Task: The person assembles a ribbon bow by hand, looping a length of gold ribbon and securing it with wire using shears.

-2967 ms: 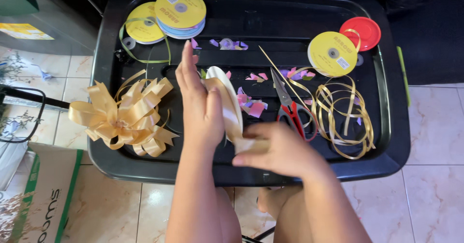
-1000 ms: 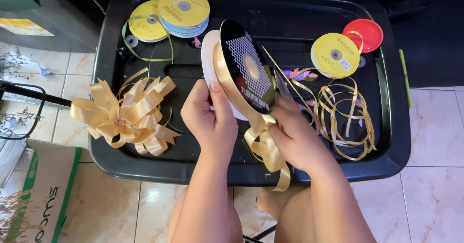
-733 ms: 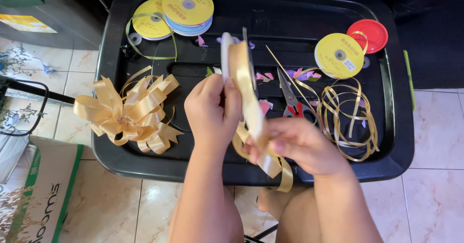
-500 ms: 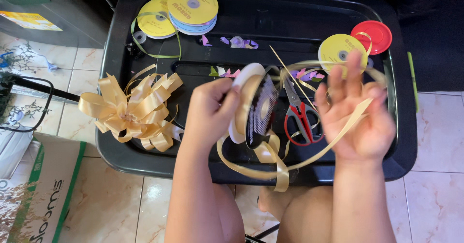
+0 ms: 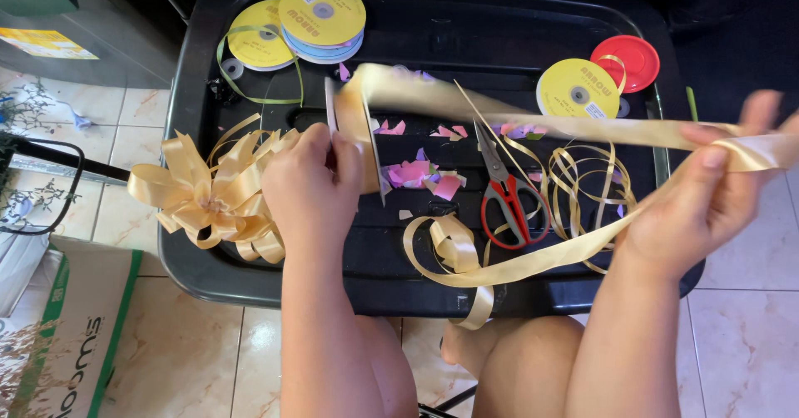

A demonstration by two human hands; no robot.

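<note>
Black plastic lid (image 5: 250,272), the landmark, lies on tiled floor. Gold ribbon (image 5: 516,123) stretches taut across it from a spool (image 5: 354,131), clamped edgewise in the left hand (image 5: 312,193) above its middle, to the right hand (image 5: 707,197), closed on the strand past its right edge. Finished gold bow (image 5: 208,197) overhangs its left edge; red-handled scissors (image 5: 508,197) lie right of centre.

The left hand (image 5: 312,181) is curled in a closed grip, forearm upright. The right hand (image 5: 707,189) is stretched out to the side, fingers pinched.
</note>
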